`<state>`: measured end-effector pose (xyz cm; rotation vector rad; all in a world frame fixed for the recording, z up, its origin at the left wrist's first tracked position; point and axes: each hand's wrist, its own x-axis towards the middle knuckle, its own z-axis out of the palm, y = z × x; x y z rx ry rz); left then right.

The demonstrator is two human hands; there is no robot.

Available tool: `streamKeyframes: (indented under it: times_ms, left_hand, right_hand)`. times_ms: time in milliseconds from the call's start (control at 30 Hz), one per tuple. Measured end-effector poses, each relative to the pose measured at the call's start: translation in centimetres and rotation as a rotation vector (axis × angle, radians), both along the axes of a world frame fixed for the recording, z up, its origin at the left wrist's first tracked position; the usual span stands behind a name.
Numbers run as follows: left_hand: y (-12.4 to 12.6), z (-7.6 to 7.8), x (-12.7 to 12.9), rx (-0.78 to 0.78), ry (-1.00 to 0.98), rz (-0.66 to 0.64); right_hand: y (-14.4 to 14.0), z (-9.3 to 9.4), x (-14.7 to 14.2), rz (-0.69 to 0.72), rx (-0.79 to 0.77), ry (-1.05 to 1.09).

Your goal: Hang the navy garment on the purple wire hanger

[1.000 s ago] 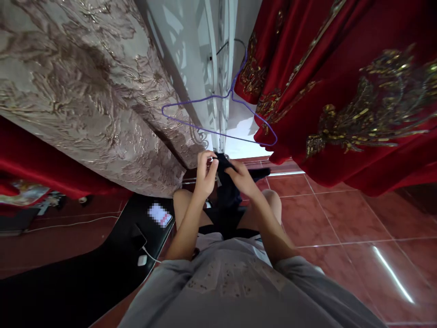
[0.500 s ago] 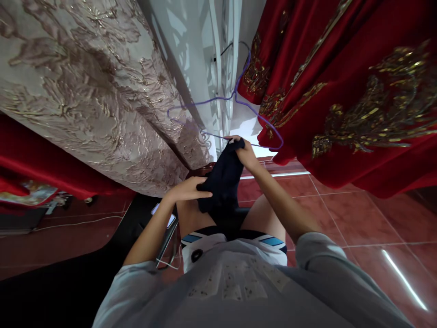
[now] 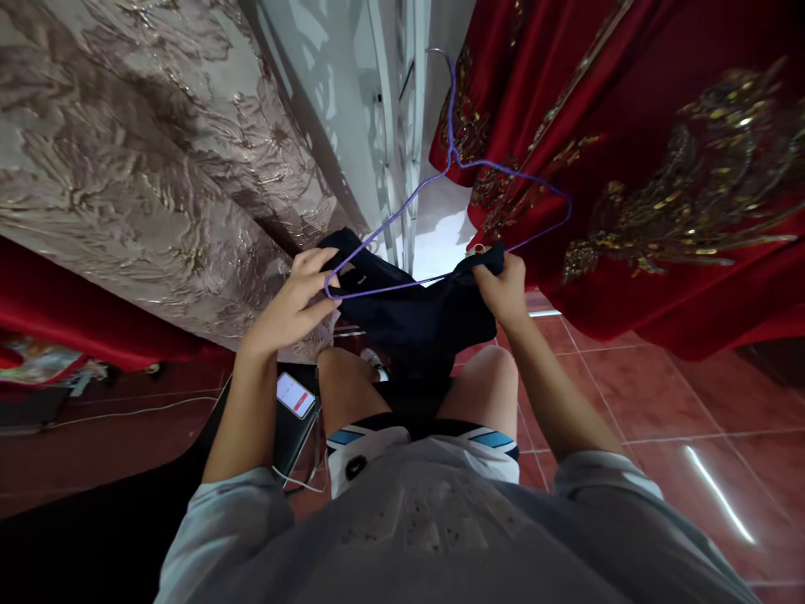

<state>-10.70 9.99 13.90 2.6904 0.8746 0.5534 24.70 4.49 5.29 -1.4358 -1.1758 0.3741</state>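
A purple wire clothes hanger [image 3: 393, 220] hangs at a slant over my lap, its metal hook pointing up and away. My left hand [image 3: 290, 304] has its fingers closed around the hanger's left corner, right against the edge of a dark navy garment [image 3: 408, 323]. With thumb and curled fingers, my right hand [image 3: 508, 289] grips the garment's upper right edge, beside the hanger's bottom bar. The cloth is spread between both hands and drapes down between my knees. Part of the hanger bar is hidden by the cloth near my right hand.
Red drapes [image 3: 629, 277] with gold sequins hang on the right, and a pale embossed curtain [image 3: 157, 168] on the left. White metal grillework [image 3: 402, 109] stands ahead. A lit phone [image 3: 295, 396] lies on a black surface by my left thigh. The floor [image 3: 685, 403] is red tile.
My hands have moved apart, and the bunched garment is now spread wide. My left hand has gone up and left to the hanger's corner. The hanger has tilted and shifted right.
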Motion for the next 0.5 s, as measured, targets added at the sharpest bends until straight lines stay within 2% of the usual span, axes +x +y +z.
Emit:
streamKeyframes:
  times_ms: [67,167,233,367,433,500]
  left_hand:
    - [-0.1,0.0,-0.8,-0.052,0.102,0.017]
    - [-0.8,-0.3,-2.4,-0.111,0.307,0.109]
    - [-1.5,0.3,-2.4,-0.053,0.336,0.175]
    - [-2.1,2.9,0.8,0.191,0.129,0.287]
    - [-1.3,3.4,3.3,0.216,0.017,0.261]
    - [0.1,3.1,5.3,0.182,-0.080,0.199]
  right_hand:
    - [-0.3,-0.1,0.2,-0.004,0.003,-0.035]
    - [-0.6,-0.1,0.4,0.025,0.007,-0.088]
    - [-0.6,-0.2,0.1,0.049,-0.015,-0.073]
    - [-0.4,-0.8,-2.3,0.170,-0.051,0.115]
    - [-0.7,-1.2,-3.7,0.256,-0.072,0.203]
    - [-1.4,-1.1,-4.6,0.351,-0.087,0.215]
